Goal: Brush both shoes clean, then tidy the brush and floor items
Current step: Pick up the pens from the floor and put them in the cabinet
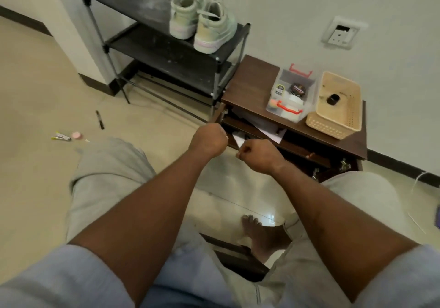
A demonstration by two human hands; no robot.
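Both hands are curling into fists at the open cabinet (257, 74). The left hand (209, 138) is gripping the door edge. The right hand (256, 154) is pinching something thin; what it is cannot be told. The shoes (202, 22) are sitting on the rack (133, 0) well above the fingers. A pen (100, 119) is lying on the floor far to their left.

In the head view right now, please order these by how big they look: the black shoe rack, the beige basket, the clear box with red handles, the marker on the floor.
1. black shoe rack
2. beige basket
3. clear box, close to the basket
4. marker
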